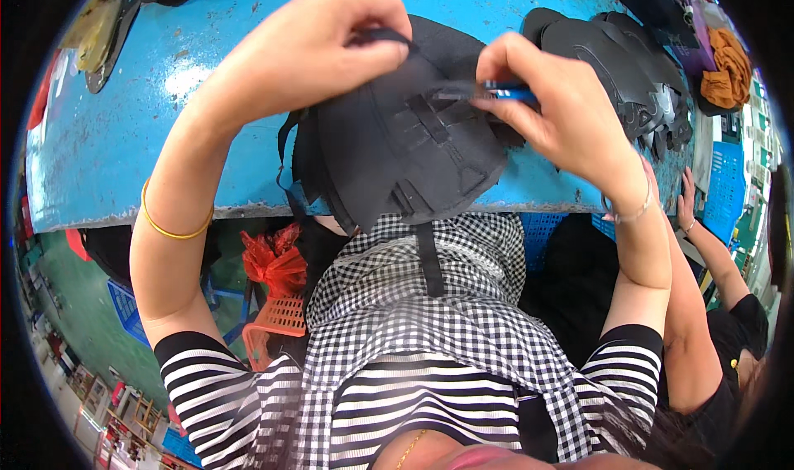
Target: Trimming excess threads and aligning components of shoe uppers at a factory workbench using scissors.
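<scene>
A rounded black fabric panel (389, 131) with sewn webbing strips lies on the table in front of me and overhangs the near edge. It looks like part of a bag. My left hand (318, 52) is closed at the panel's far left side, pinching a piece of black fabric (380, 36) between thumb and fingers. Held between the thumb and fingers of my right hand (562, 98) is a slim blue-handled tool (511, 92). Its dark, blurred front end points left over the crossed webbing (434, 122); I cannot make out its exact kind. A black strap (428, 259) hangs onto my checkered apron.
Stacked black cut pieces (612, 60) lie at the table's far right, near an orange cloth (726, 69). Another person's hand (686, 197) rests by the right edge. Below the blue table (124, 164) are an orange basket (277, 321) and a red plastic bag (273, 259).
</scene>
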The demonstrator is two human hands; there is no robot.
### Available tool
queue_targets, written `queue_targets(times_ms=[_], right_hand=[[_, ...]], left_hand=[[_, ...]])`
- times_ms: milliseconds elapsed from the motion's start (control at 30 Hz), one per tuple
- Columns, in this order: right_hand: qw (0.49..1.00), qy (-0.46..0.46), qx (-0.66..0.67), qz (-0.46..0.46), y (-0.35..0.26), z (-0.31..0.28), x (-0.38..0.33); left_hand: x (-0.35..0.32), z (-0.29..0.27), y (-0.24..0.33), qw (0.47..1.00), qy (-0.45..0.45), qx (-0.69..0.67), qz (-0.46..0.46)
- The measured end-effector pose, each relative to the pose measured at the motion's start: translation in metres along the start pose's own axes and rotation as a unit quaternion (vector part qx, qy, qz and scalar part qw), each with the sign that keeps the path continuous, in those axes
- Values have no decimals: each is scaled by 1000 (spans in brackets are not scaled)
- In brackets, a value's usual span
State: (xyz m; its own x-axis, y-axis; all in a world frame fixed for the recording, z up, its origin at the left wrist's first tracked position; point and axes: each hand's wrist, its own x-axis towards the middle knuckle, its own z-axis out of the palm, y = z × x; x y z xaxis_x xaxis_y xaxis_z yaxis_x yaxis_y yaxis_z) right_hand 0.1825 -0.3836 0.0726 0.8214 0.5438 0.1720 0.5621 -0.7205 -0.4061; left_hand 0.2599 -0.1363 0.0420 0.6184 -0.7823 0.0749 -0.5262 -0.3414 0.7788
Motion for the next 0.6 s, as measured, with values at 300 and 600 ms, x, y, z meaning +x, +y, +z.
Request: queue_targets(times_ms=[300, 600], right_hand=[[977, -48, -198, -67, -50, 43, -13], [910, 222, 220, 273, 10, 5, -35]], left_hand=[[-11, -40, 13, 961, 224, -158, -38], [-16, -42, 15, 987, 133, -84, -46]])
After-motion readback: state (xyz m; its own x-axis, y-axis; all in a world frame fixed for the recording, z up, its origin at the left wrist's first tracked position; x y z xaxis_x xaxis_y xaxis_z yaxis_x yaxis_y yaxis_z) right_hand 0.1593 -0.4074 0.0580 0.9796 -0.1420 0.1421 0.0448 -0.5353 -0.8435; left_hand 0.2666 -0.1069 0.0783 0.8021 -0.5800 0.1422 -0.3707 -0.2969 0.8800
